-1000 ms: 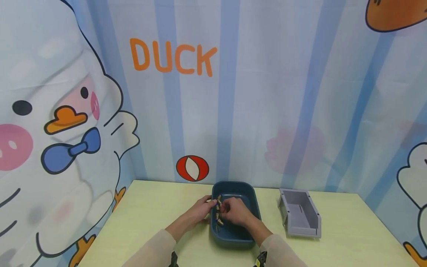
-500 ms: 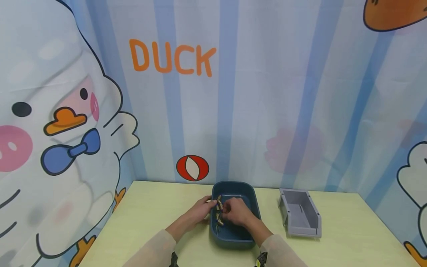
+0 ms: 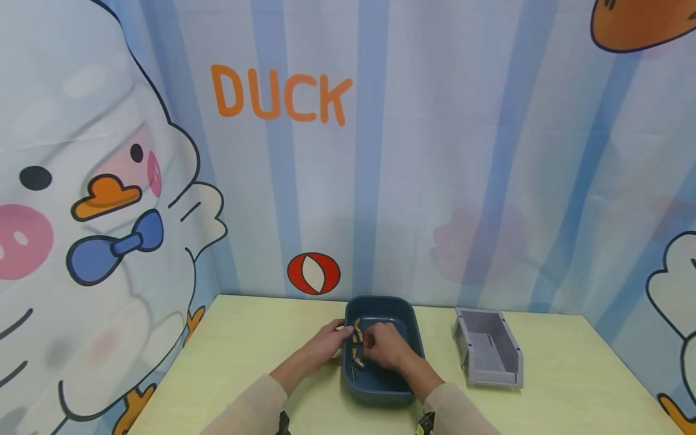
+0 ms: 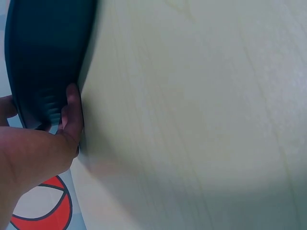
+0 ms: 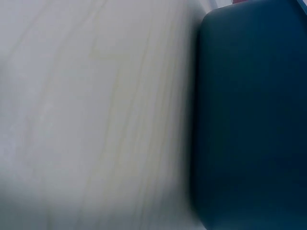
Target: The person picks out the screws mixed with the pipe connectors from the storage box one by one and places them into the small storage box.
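Observation:
My left hand [image 3: 324, 342] grips the left side of a dark blue plastic tub [image 3: 383, 396], thumb over the rim and fingers along the outer wall. The left wrist view shows those fingers [image 4: 73, 115] against the tub's side. Several small brass-coloured pieces [image 3: 357, 362] with dark and bluish parts lie in a row inside the left wall, beside the left thumb. Reaching in from the right, my right hand [image 3: 387, 346] has its fingers bent close beside these pieces. I cannot tell whether its fingertips pinch one. In the right wrist view only the tub's outer wall [image 5: 254, 120] and tabletop show.
To the right of the tub stands a grey open-front storage bin [image 3: 493, 379] with a thin slot-like mark inside. Both rest on a pale yellow wood-grain table [image 3: 261, 326]. Behind the table hangs a printed duck curtain [image 3: 418, 181].
The right hand has shifted very slightly to the right at the row of pieces. The left hand and the tub have stayed in place.

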The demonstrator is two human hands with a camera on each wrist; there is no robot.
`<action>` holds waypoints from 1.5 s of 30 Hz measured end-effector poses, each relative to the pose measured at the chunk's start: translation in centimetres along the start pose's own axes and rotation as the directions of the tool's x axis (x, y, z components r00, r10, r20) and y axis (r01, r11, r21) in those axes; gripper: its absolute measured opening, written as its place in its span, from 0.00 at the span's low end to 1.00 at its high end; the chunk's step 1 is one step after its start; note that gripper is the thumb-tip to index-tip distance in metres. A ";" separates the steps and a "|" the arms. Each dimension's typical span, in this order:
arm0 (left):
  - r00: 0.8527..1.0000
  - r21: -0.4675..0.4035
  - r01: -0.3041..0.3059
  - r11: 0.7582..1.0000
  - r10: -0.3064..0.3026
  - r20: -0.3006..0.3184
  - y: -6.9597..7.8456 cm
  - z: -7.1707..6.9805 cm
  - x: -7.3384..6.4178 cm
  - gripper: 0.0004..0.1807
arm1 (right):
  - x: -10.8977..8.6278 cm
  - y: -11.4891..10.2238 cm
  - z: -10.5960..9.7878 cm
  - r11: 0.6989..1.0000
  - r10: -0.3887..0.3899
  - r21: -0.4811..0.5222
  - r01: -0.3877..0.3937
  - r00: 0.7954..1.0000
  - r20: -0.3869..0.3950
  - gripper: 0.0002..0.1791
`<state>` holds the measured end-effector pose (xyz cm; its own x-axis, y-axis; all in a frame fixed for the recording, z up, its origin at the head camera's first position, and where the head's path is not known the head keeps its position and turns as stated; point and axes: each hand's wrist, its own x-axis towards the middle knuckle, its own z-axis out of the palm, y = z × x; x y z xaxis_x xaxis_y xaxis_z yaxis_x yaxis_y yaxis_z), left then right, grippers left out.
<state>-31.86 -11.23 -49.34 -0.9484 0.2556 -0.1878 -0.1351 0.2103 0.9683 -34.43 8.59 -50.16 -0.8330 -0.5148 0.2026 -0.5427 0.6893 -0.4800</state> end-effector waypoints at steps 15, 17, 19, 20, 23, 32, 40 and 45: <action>1.000 0.005 0.007 1.000 -0.007 -0.008 -0.2 0.1 0.3 0.33 | 0.0 0.0 0.0 1.000 0.007 -0.001 -0.007 1.000 0.028 0.08; 1.000 0.006 0.010 1.000 -0.010 -0.005 -0.3 0.1 0.3 0.33 | -0.2 -0.1 -0.3 1.000 -0.002 0.007 0.002 1.000 0.027 0.08; 1.000 0.007 0.015 1.000 -0.015 -0.003 -0.3 0.2 0.3 0.33 | -0.3 -0.2 -0.5 1.000 -0.010 0.013 0.010 1.000 0.027 0.08; 1.000 0.007 0.018 1.000 -0.018 -0.003 -0.3 0.2 0.3 0.33 | -0.4 -0.2 -0.7 1.000 -0.015 0.017 0.015 1.000 0.025 0.07; 1.000 0.004 0.024 1.000 -0.024 -0.003 -0.2 0.2 0.3 0.33 | -0.5 -0.3 -1.2 0.999 -0.039 0.033 0.039 0.999 0.016 0.07; 1.000 -0.011 0.022 1.000 -0.022 -0.004 -0.4 0.1 0.4 0.34 | -0.3 -0.9 -3.4 0.992 -0.107 0.068 0.106 0.994 0.005 0.07; 1.000 -0.022 0.029 0.999 -0.029 0.002 -0.3 -0.1 0.2 0.35 | -0.6 -0.6 -5.4 0.982 -0.187 -0.013 0.187 0.982 -0.014 0.07; 0.999 -0.008 0.035 0.999 -0.035 -0.006 -0.4 -0.2 0.3 0.35 | -1.0 0.3 -6.1 0.983 -0.182 -0.020 0.182 0.983 -0.007 0.06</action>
<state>-32.17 -11.37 -49.77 -0.9449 0.2423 -0.2203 -0.1701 0.2117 0.9624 -34.38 12.40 -45.29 -0.7210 -0.6282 0.2925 -0.6873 0.5943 -0.4177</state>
